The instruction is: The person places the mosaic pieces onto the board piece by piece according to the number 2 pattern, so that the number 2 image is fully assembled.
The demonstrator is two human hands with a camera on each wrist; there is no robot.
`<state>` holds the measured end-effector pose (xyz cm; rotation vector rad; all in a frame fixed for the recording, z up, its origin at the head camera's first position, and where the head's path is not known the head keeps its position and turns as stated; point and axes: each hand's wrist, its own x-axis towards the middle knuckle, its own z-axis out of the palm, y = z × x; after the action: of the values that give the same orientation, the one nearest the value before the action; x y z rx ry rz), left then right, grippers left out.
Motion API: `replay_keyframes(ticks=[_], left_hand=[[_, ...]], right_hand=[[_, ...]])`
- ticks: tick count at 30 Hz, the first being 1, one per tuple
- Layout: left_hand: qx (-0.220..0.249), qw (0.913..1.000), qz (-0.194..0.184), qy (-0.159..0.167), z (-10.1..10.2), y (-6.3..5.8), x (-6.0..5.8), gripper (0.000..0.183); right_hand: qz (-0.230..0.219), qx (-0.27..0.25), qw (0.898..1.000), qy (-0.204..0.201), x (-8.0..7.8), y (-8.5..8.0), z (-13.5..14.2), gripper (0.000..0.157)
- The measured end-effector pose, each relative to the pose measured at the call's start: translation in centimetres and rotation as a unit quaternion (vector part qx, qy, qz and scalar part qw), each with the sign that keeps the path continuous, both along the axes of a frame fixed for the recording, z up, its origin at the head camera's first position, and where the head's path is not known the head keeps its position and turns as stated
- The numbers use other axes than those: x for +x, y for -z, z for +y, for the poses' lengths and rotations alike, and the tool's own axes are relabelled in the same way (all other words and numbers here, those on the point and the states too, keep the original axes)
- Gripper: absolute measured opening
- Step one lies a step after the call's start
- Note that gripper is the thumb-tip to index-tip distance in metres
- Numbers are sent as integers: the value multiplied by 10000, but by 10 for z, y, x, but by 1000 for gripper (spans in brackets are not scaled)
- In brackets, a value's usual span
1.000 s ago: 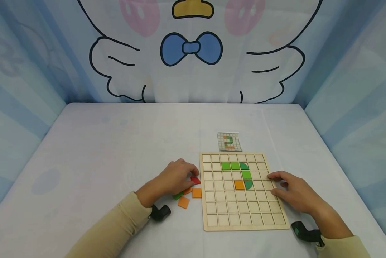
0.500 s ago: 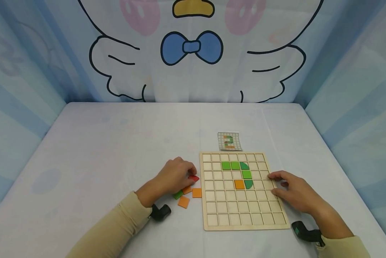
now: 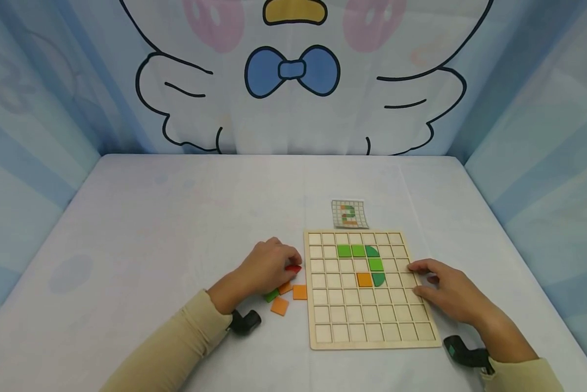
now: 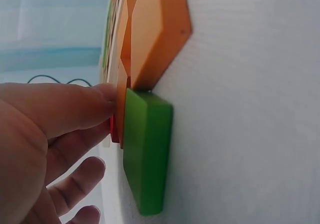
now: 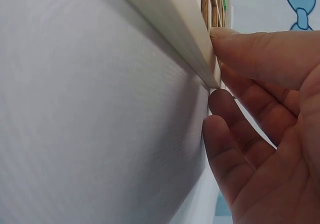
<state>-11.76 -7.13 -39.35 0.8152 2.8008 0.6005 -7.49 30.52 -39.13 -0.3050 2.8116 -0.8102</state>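
Note:
My left hand (image 3: 269, 267) pinches a red tile (image 3: 293, 268) between thumb and fingers, left of the board; in the left wrist view only a sliver of red shows behind the fingertips. Close under that hand lie a green tile (image 4: 147, 151) and several orange tiles (image 3: 279, 306). The pale wooden grid board (image 3: 352, 314) bears square green tiles (image 3: 344, 251), an orange tile (image 3: 364, 280) and rounded dark green tiles (image 3: 379, 279). My right hand (image 3: 450, 291) touches the board's right edge, the thumb (image 4: 75, 104) of my left hand bent toward the tiles.
Behind the board lies a small printed card (image 3: 349, 214) with a coloured figure on a grid. Black wrist cameras (image 3: 245, 322) sit at both cuffs. A curtain with a cartoon drawing (image 3: 292, 71) rises at the table's back edge.
The red tile has shifted slightly back and left with my left fingers and now looks tilted, with less of it showing. My right hand and the board have stayed in place.

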Motion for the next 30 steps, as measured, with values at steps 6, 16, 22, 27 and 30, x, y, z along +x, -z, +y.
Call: replay_keyframes(ticks=[6,16,22,27,30], left_hand=[[-129,9999,99,-47,0,-2,1,14],[-295,9989,362,-32,-1,-2,0,19],[-421,9984,378,-61,-1,-2,0,23],[-331,9992,217,-80,-1,-2,0,25],[-234,9994,236,-41,-2,-2,0,21]], right_hand=[[3,4,10000,4,0,0,0,40],[-37,8,10000,33,0,-1,0,41],[-60,14,10000,55,1,0,0,41],[-31,24,10000,39,0,0,0,41],[-14,35,10000,23,0,-1,-1,40]])
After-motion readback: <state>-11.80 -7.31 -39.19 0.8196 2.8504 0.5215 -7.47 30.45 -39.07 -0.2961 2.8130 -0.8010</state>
